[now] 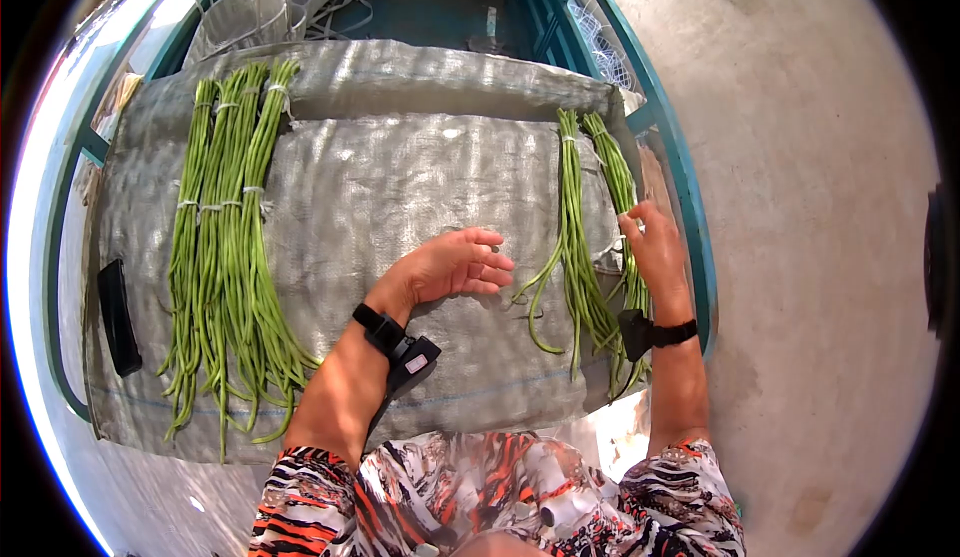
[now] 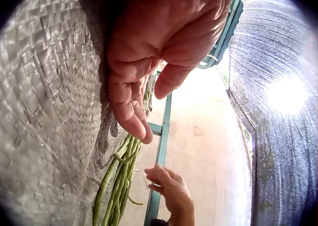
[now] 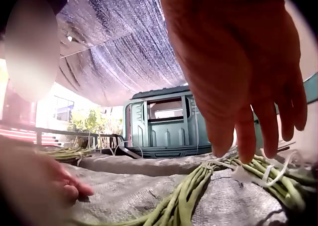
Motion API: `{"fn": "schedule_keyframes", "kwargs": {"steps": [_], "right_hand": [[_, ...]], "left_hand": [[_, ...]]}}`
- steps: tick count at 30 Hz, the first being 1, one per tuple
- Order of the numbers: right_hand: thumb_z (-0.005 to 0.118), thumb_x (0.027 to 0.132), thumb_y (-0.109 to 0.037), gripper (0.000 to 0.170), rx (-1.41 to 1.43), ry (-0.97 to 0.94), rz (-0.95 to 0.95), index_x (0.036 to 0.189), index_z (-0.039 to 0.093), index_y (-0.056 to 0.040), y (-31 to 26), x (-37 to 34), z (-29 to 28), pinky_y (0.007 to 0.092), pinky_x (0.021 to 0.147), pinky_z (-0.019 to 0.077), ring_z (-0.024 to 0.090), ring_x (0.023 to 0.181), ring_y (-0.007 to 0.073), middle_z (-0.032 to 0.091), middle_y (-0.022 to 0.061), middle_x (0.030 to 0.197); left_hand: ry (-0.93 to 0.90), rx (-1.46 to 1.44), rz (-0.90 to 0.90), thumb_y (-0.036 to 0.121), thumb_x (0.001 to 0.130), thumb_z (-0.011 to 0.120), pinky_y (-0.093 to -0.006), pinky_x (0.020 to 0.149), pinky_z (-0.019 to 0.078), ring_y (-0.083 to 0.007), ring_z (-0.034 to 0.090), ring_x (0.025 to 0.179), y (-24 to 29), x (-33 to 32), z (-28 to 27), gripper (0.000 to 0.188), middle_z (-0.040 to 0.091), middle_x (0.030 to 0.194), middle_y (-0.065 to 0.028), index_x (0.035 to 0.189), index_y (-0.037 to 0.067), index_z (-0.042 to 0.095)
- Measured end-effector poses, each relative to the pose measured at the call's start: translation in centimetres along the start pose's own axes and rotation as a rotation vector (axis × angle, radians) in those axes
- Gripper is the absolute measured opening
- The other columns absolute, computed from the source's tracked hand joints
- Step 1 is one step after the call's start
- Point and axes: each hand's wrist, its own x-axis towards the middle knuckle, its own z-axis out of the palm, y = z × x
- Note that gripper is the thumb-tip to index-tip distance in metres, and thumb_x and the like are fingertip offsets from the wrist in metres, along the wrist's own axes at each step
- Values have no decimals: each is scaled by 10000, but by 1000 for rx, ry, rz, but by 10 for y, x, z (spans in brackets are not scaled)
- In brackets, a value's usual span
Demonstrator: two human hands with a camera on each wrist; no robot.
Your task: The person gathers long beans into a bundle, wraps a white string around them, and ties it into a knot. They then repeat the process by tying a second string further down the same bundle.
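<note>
"Fingers?"
"Left fingers loosely open, nothing evident held; right fingers likewise, beside rightmost beans, right of frame."
"Step?"
"Reaching, I judge; gripping would require closing."

Green beans, grey woven sheet, teal frame, orange-black-white patterned shirt.

A black object lies beside bundled beans.

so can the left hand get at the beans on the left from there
Probably yes: the left hand looks empty, its fingers loosely bent, and only flat sacking shows between it and the left beans. It would need to swing outward.
</note>
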Motion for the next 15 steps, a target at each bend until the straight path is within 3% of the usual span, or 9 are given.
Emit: {"fn": "schedule_keyframes", "kwargs": {"steps": [2,4,7,10,11,14,15], "right_hand": [[615,849,-154,233,108,320,-151,1068,600,-79,-15,25,10,436,784,470,591,975,347,617,155,1032],[620,842,-140,235,255,367,-240,1067,597,-73,-10,67,41,449,792,473,599,968,351,619,161,1064],[634,836,-138,218,451,336,-215,1036,588,-66,-4,118,88,459,772,484,610,946,355,626,164,1069],[626,848,-164,177,175,185,-27,990,599,-63,-6,138,100,467,746,492,622,895,366,651,168,983],[621,864,-213,179,154,163,-28,955,614,-59,-5,142,100,466,721,493,631,844,377,664,175,884],[601,883,-203,193,335,393,-41,884,613,-10,-16,131,92,402,622,494,641,675,312,655,139,758],[604,888,-224,210,552,410,10,895,616,-14,-13,135,98,369,574,489,631,587,222,647,106,722]], "left_hand": [[11,5,-6,133,931,547,-385,856,554,-275,649,975,-1,-1,1,399,607,1127,-201,1280,7,401],[5,1,-3,136,929,551,-384,860,552,-278,647,989,0,-2,2,400,607,1130,-201,1280,9,405],[-7,4,0,139,929,552,-377,863,549,-283,645,1002,0,-4,3,393,606,1137,-200,1274,9,417],[5,6,-2,136,932,547,-373,861,549,-283,646,998,1,-4,4,389,608,1135,-197,1274,5,416],[18,11,-16,131,934,540,-370,857,550,-283,647,994,1,-2,4,387,607,1137,-197,1276,2,413],[39,21,-22,131,939,531,-370,851,551,-280,649,989,-1,-1,3,390,609,1131,-198,1285,-1,408],[26,0,-24,132,934,544,-374,851,552,-286,647,989,-2,-2,3,412,602,1136,-210,1291,-4,390]]}}
